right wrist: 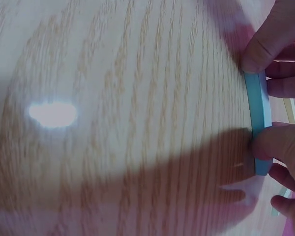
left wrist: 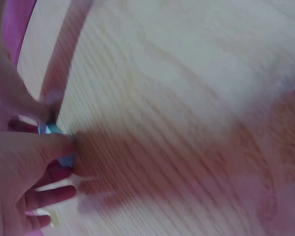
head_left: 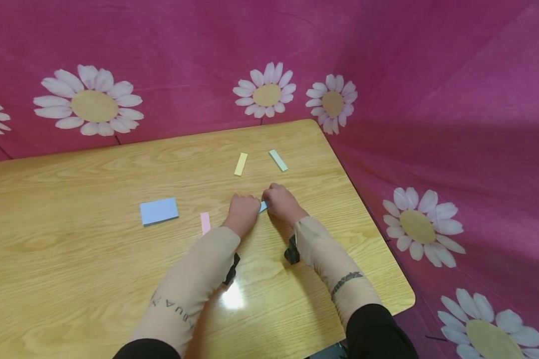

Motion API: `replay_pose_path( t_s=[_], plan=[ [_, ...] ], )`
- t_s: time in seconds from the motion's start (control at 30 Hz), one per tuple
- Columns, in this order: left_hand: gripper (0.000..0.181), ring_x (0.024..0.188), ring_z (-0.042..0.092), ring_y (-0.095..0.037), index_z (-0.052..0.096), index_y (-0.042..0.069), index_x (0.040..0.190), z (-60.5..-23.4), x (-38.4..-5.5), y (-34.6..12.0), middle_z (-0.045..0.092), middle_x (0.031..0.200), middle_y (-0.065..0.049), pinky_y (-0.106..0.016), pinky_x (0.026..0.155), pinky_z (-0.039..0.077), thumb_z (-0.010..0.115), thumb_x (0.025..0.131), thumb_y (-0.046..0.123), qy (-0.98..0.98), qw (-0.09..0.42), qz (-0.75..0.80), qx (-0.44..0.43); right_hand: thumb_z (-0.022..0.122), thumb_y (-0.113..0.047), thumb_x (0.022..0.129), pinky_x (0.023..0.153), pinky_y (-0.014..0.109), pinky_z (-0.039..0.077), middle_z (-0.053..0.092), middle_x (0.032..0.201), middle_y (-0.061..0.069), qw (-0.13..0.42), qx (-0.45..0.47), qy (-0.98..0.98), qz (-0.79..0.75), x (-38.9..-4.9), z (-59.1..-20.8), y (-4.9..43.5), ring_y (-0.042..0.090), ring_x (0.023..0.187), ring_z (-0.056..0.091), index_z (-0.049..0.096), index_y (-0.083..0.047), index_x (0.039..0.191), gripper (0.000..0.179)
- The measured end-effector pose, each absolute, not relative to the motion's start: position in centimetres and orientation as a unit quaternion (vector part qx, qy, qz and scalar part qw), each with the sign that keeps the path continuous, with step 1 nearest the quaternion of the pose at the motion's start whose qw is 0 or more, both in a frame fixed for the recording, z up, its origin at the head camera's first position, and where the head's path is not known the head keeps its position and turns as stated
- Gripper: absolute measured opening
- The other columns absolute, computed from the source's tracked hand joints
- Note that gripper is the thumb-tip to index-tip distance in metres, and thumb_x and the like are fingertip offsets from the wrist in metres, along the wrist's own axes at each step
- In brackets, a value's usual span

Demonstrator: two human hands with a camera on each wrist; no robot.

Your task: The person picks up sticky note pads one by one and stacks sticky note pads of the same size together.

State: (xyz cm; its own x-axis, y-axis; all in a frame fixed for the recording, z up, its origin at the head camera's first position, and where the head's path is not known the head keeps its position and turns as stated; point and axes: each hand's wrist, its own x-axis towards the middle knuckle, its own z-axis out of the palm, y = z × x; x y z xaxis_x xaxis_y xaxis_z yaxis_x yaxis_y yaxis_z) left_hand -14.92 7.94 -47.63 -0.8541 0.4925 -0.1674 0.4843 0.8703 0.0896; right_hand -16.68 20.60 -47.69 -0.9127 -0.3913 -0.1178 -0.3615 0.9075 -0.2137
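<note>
A slim, thick-edged blue strip (right wrist: 256,98) is held between both hands, low over the table. My left hand (head_left: 243,214) pinches one end with thumb and fingertips; in the right wrist view it comes in at the upper right. With thumb and index finger, my right hand (head_left: 284,203) pinches nearer the other end, whose tip (right wrist: 262,167) shows past the thumb. Seen from the head, only a short piece of the blue strip (head_left: 263,206) shows between the hands. In the left wrist view the left hand (left wrist: 29,169) partly covers it.
A yellow strip (head_left: 240,164) and a pale green strip (head_left: 278,160) lie beyond the hands. Left of the left hand lies a pink strip (head_left: 205,223), partly covered by the forearm, then a blue rectangular pad (head_left: 159,211). Pink flowered cloth (head_left: 184,75) hangs behind the wooden table (head_left: 72,269).
</note>
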Motion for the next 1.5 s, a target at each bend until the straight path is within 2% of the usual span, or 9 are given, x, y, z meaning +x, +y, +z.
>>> replay_pose_path(
  t_s=[0.3, 0.53, 0.63, 0.8, 0.97, 1.1, 1.23, 1.37, 1.5],
  plan=[
    [0.017, 0.069, 0.059, -0.021, 0.065, 0.008, 0.083, -46.9, -12.2, 9.1, 0.062, 0.075, -0.005, -0.037, 0.068, 0.042, 0.048, 0.087, 0.008, 0.968, 0.051, -0.010, 0.246, 0.053, 0.008, 0.080, 0.080, 0.033, 0.043, 0.056, 0.092, 0.012, 0.073, -0.227, 0.958, -0.161, -16.6, -48.0, 19.9, 0.024, 0.086, 0.054, 0.064, 0.000, 0.097, 0.021],
    [0.014, 0.071, 0.059, -0.021, 0.065, 0.008, 0.083, -46.9, -11.6, 8.9, 0.062, 0.077, -0.006, -0.035, 0.064, 0.042, 0.053, 0.085, 0.014, 0.966, 0.093, 0.006, 0.242, 0.050, 0.004, 0.086, 0.087, 0.035, 0.040, 0.056, 0.104, 0.016, 0.067, -0.278, 0.938, -0.196, -16.7, -48.6, 20.4, 0.026, 0.096, 0.054, 0.055, 0.002, 0.115, 0.029],
    [0.015, 0.070, 0.059, -0.023, 0.065, 0.009, 0.080, -46.7, -11.8, 8.7, 0.062, 0.076, -0.007, -0.036, 0.061, 0.043, 0.051, 0.086, 0.012, 0.965, 0.105, 0.026, 0.240, 0.052, 0.007, 0.082, 0.088, 0.035, 0.040, 0.055, 0.105, 0.017, 0.055, -0.275, 0.937, -0.206, -16.5, -48.7, 21.2, 0.027, 0.099, 0.053, 0.053, 0.003, 0.116, 0.034],
    [0.018, 0.072, 0.060, -0.023, 0.064, 0.008, 0.087, -46.1, -13.3, 8.1, 0.061, 0.079, -0.008, -0.037, 0.061, 0.047, 0.046, 0.089, 0.007, 0.968, 0.113, 0.028, 0.222, 0.053, 0.002, 0.078, 0.083, 0.034, 0.042, 0.054, 0.100, 0.015, 0.050, -0.177, 0.961, -0.208, -15.8, -48.3, 21.8, 0.024, 0.091, 0.053, 0.052, 0.004, 0.112, 0.034],
    [0.019, 0.081, 0.059, -0.026, 0.060, 0.003, 0.101, -45.9, -14.8, 7.4, 0.058, 0.092, -0.010, -0.039, 0.066, 0.047, 0.044, 0.091, 0.005, 0.965, 0.098, 0.030, 0.241, 0.056, -0.016, 0.078, 0.069, 0.033, 0.044, 0.051, 0.082, 0.009, 0.072, -0.086, 0.969, -0.221, -14.5, -48.3, 20.9, 0.021, 0.072, 0.048, 0.051, 0.003, 0.098, 0.028],
    [0.026, 0.092, 0.056, -0.028, 0.054, 0.003, 0.115, -46.1, -15.5, 7.0, 0.056, 0.108, -0.011, -0.041, 0.076, 0.044, 0.043, 0.091, 0.003, 0.954, 0.094, 0.042, 0.283, 0.061, -0.029, 0.075, 0.058, 0.030, 0.041, 0.047, 0.075, 0.006, 0.089, -0.059, 0.970, -0.220, -13.7, -48.7, 19.9, 0.019, 0.064, 0.046, 0.048, -0.001, 0.084, 0.032],
    [0.034, 0.107, 0.051, -0.029, 0.051, 0.008, 0.122, -46.3, -15.9, 7.0, 0.050, 0.126, -0.008, -0.044, 0.086, 0.039, 0.044, 0.089, 0.003, 0.942, 0.095, 0.054, 0.318, 0.065, -0.033, 0.072, 0.055, 0.030, 0.041, 0.048, 0.075, 0.005, 0.087, -0.060, 0.972, -0.212, -13.4, -48.9, 19.5, 0.018, 0.063, 0.048, 0.050, -0.002, 0.082, 0.036],
    [0.030, 0.106, 0.051, -0.026, 0.058, 0.012, 0.115, -46.4, -16.1, 7.1, 0.054, 0.120, -0.006, -0.044, 0.088, 0.037, 0.046, 0.089, 0.004, 0.933, 0.100, 0.024, 0.346, 0.064, -0.030, 0.072, 0.056, 0.030, 0.041, 0.049, 0.075, 0.004, 0.105, -0.080, 0.973, -0.190, -13.5, -48.9, 19.7, 0.017, 0.063, 0.047, 0.051, -0.003, 0.080, 0.031],
    [0.021, 0.094, 0.055, -0.026, 0.062, 0.009, 0.103, -46.3, -16.0, 7.4, 0.061, 0.101, -0.008, -0.042, 0.083, 0.039, 0.048, 0.088, 0.005, 0.928, 0.098, -0.011, 0.360, 0.064, -0.024, 0.071, 0.054, 0.028, 0.037, 0.048, 0.072, 0.003, 0.146, -0.089, 0.971, -0.167, -13.6, -48.6, 20.3, 0.016, 0.062, 0.044, 0.051, -0.006, 0.074, 0.023]
  ],
)
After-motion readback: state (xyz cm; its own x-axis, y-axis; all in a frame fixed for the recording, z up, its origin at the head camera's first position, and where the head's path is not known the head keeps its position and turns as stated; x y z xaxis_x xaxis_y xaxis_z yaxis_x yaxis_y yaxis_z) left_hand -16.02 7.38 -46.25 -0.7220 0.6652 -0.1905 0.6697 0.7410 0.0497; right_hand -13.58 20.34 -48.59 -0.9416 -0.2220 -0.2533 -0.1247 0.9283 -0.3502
